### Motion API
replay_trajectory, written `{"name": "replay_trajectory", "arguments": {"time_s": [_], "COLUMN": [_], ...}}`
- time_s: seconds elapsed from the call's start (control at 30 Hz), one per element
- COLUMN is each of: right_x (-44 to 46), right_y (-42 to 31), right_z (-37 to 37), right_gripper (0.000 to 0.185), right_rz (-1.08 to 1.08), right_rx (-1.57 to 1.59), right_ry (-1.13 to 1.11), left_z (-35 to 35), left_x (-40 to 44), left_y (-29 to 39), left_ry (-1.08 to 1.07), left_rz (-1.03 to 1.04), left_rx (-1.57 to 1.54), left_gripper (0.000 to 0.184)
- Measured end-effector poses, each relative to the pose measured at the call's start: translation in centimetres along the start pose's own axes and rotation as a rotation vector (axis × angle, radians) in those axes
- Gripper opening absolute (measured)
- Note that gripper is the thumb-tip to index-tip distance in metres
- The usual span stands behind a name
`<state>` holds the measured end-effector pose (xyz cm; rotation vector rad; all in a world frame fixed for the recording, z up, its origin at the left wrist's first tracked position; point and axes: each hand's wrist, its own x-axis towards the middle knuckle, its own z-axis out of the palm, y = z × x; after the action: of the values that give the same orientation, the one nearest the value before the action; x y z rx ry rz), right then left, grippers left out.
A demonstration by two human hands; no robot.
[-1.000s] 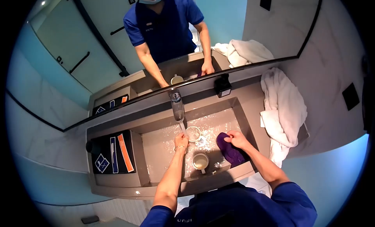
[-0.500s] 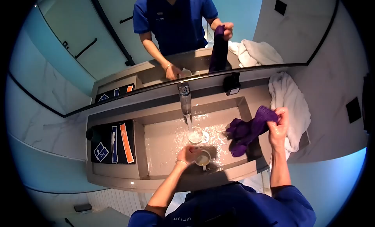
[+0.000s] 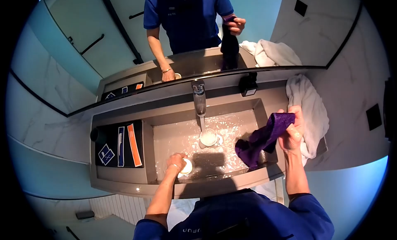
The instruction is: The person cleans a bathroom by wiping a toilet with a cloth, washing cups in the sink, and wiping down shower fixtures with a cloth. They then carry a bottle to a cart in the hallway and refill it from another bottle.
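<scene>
I'm seeing the right hand pinching the purple cloth over the sink — left hand gripping a pale cup (tap is running into a second cup).

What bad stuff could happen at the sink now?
Maybe these:
1. The left hand has a cup in the wet sink. It could slip and bump the side.
2. The right hand holds the purple cloth close to the white towel. If the cloth is wet, it might drip on it.
3. Water is running from the tap, so some could splash out.
</scene>
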<state>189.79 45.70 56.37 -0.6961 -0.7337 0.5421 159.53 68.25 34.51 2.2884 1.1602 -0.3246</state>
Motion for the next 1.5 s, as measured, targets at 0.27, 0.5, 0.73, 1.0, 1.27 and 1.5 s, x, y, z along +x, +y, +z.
{"name": "replay_trajectory", "arguments": {"time_s": [0.27, 0.5, 0.73, 1.0, 1.27, 1.5], "right_x": [-2.3, -4.2, -4.2, -1.6, -12.3, -3.9], "right_y": [8.5, 16.9, 20.8, 21.4, 22.0, 14.7], "right_z": [-8.8, -16.1, -8.9, -7.1, -13.2, -14.4], "right_gripper": [0.027, 0.03, 0.024, 0.046, 0.07, 0.025], "right_rz": [0.501, 0.828, 0.563, 0.571, 0.922, 0.382], "right_rx": [-0.678, -1.283, -1.306, -0.614, -1.052, -1.333], "right_ry": [-0.666, 0.043, -0.227, -0.241, -0.28, -0.109], "left_z": [2.6, 3.0, -2.1, -4.9, 6.2, 4.5], "left_x": [7.6, 9.1, 5.4, 1.7, 9.2, 9.7], "left_y": [7.6, 4.5, -3.9, 0.4, 8.8, 4.9], "left_ry": [0.28, 0.373, 0.442, 0.915, 0.483, 0.386], "left_rz": [0.063, 0.072, -0.188, 0.051, -0.232, -0.467], "left_rx": [-0.406, -0.341, -0.358, 0.097, -0.153, -1.203], "left_gripper": [0.051, 0.04, 0.041, 0.037, 0.043, 0.042]}}
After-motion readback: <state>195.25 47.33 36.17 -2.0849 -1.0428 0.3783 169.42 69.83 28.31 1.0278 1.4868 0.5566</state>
